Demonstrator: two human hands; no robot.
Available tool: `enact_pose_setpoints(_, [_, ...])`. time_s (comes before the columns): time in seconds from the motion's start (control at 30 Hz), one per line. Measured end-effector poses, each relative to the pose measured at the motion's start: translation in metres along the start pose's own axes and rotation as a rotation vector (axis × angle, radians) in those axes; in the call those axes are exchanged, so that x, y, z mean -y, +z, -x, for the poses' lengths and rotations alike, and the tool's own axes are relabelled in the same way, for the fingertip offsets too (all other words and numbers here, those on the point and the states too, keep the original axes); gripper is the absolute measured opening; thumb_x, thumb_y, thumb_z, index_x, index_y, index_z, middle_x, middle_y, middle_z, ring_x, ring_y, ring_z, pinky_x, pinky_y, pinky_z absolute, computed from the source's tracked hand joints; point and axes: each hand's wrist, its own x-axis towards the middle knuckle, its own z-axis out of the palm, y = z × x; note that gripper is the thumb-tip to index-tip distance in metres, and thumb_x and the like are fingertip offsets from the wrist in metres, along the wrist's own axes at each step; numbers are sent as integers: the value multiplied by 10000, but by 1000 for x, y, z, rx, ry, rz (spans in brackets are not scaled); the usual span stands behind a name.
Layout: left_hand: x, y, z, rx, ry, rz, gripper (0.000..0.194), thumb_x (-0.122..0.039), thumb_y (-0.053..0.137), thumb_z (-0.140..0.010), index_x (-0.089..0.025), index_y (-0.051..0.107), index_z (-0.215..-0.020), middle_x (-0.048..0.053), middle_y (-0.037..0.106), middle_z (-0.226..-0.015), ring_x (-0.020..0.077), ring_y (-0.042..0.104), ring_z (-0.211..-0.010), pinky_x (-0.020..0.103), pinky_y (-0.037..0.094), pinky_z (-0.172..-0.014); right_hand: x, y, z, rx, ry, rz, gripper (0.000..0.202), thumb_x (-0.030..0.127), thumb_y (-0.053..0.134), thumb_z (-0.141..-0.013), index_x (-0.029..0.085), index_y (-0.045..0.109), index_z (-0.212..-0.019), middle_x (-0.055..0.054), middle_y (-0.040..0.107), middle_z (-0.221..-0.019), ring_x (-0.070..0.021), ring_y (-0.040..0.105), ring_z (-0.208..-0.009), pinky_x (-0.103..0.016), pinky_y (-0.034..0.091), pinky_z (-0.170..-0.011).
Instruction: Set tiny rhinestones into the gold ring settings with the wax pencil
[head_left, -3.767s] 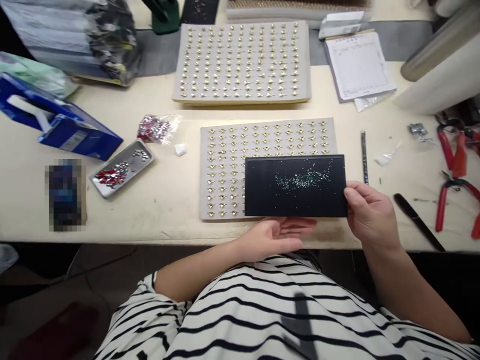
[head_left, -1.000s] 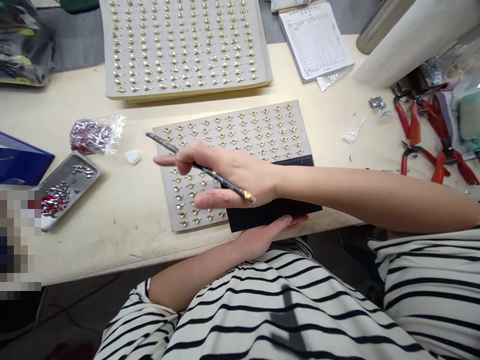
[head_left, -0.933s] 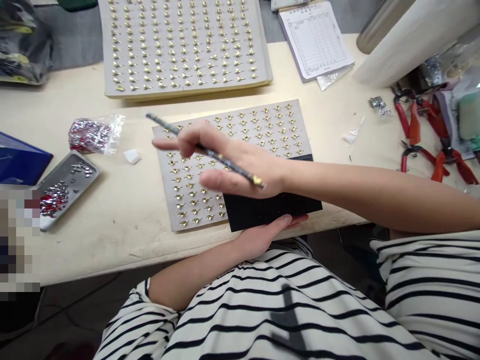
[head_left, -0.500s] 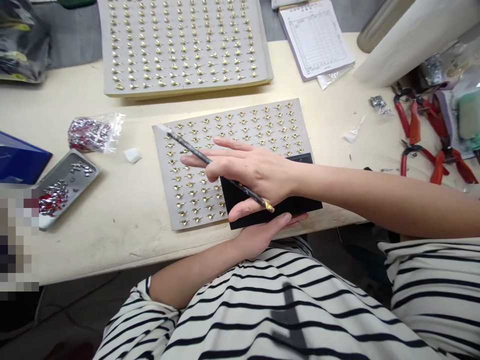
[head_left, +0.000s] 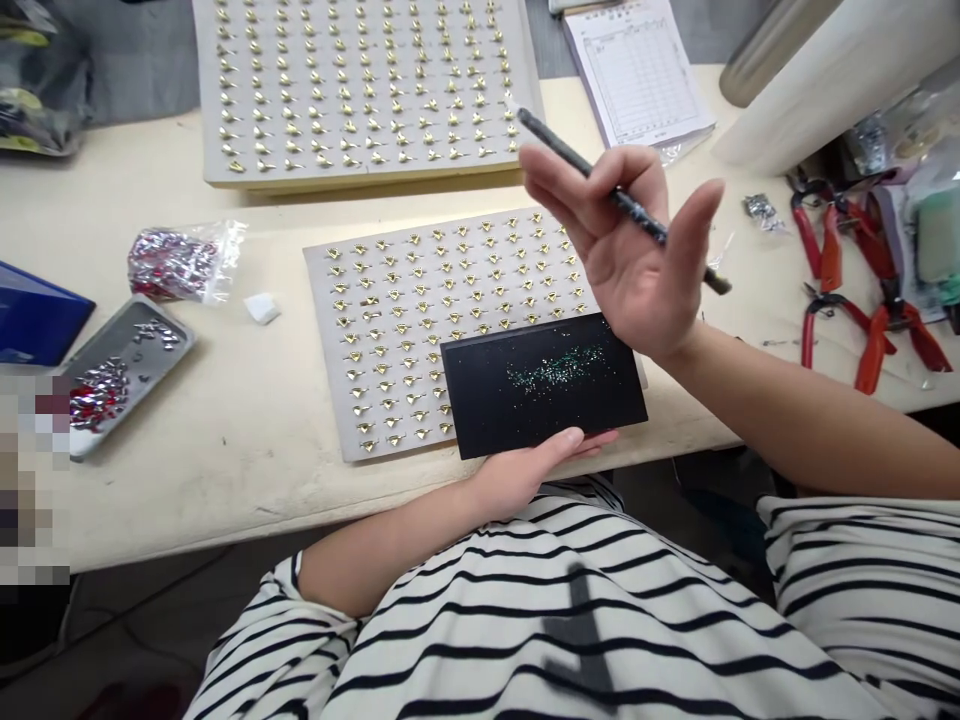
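My left hand (head_left: 525,470) grips the near edge of a black tray (head_left: 487,400), its thumb on top. Small glittering green and white specks (head_left: 559,370) are scattered over the tray. Under the tray's far left part lies a grey board (head_left: 322,350) set with rows of gold heart-shaped pieces. My right hand (head_left: 630,250) is raised above the tray's right end, palm turned up, with a dark thin stick (head_left: 574,158) held between its fingers. The stick has a pale tip at its upper left end; thumb and fingers are spread around it.
A larger board of gold pieces (head_left: 360,182) lies behind. On the left are a bag of red and silver stones (head_left: 176,262), a grey dish (head_left: 161,375) and a blue object (head_left: 37,315). A receipt pad (head_left: 645,75), white roll (head_left: 832,80) and red-handled pliers (head_left: 874,340) are on the right.
My right hand has lifted away from the tray to the upper right and turned palm up, still holding the stick. The specks on the tray now show. My left hand has stayed in place.
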Motion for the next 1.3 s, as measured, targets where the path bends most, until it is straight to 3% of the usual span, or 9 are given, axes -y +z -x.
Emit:
enact_pose_setpoints(0.13, [0, 0, 1, 3, -4, 17, 578, -551, 308, -1006, -225, 515, -1436, -44, 493, -1539, 200, 405, -1459, 343, 174, -1276, 6, -7, 3, -111, 73, 39, 446, 554, -26, -876, 309, 332, -977, 38, 547, -1444, -94, 398, -1453, -444, 298, -1284])
enact_pose_setpoints(0.3, [0, 0, 0, 8, -4, 42, 598, -553, 311, -1005, -195, 511, -1439, -24, 498, -1537, 200, 393, -1465, 338, 159, -1278, 0, -10, 18, -249, 203, 386, 627, 702, -27, -823, 363, 328, -1212, 14, 488, -1500, -151, 393, -1464, -498, 418, -1182])
enact_pose_setpoints(0.4, [-1, 0, 0, 11, -11, 50, 597, -558, 312, -1004, -201, 509, -1440, -29, 493, -1541, 196, 381, -1472, 339, 148, -1280, -9, -16, 26, -340, 52, 297, 482, 608, 55, -901, 353, 396, -1127, 9, 579, -1410, -155, 473, -1408, -500, 446, -1158])
enact_pose_setpoints(0.5, [-2, -1, 2, 16, -33, 50, 585, -565, 315, -1002, -226, 517, -1434, -45, 497, -1537, 196, 379, -1472, 350, 131, -1282, -18, -29, 28, -427, -182, 100, 220, 464, 334, -939, 321, 487, -1008, 14, 706, -1188, -181, 612, -1259, -500, 498, -1111])
enact_pose_setpoints(0.67, [-3, 5, -2, 11, -74, 89, 570, -584, 331, -991, -261, 548, -1408, -60, 507, -1528, 203, 348, -1490, 371, 99, -1286, -17, -51, 32, -561, -314, 136, 334, 443, 435, -939, 291, 613, -1176, 7, 732, -867, -123, 708, -768, -305, 601, -685])
enact_pose_setpoints(0.73, [-2, 8, -7, 17, -84, 126, 583, -594, 338, -985, -252, 550, -1407, -50, 504, -1531, 203, 369, -1479, 367, 134, -1280, -16, -55, 37, -610, -272, 177, 371, 456, 422, -940, 295, 627, -1204, 3, 715, -851, -99, 692, -752, -265, 585, -669])
enact_pose_setpoints(0.9, [-1, 9, -15, 23, -129, 193, 564, -610, 361, -974, -286, 568, -1387, -44, 512, -1528, 182, 366, -1480, 370, 131, -1278, -27, -59, 51, -591, -155, 267, 314, 349, 495, -923, 326, 616, -1212, 4, 697, -1014, -114, 693, -942, -340, 597, -899])
enact_pose_setpoints(1.17, [-7, 2, -13, 61, -279, 277, 601, -630, 377, -959, -279, 526, -1425, -2, 509, -1531, 214, 370, -1478, 399, 195, -1260, -38, -67, 62, -677, -195, 373, 260, 248, 482, -910, 293, 682, -1068, -14, 673, -912, -137, 683, -728, -346, 604, -672])
enact_pose_setpoints(1.3, [-12, 1, -13, 117, -308, 320, 576, -604, 378, -972, -278, 529, -1422, -23, 535, -1507, 204, 409, -1455, 371, 212, -1253, -39, -69, 64, -596, 24, 445, 280, 284, 445, -934, 302, 594, -1170, -27, 696, -1026, -150, 719, -862, -341, 625, -746])
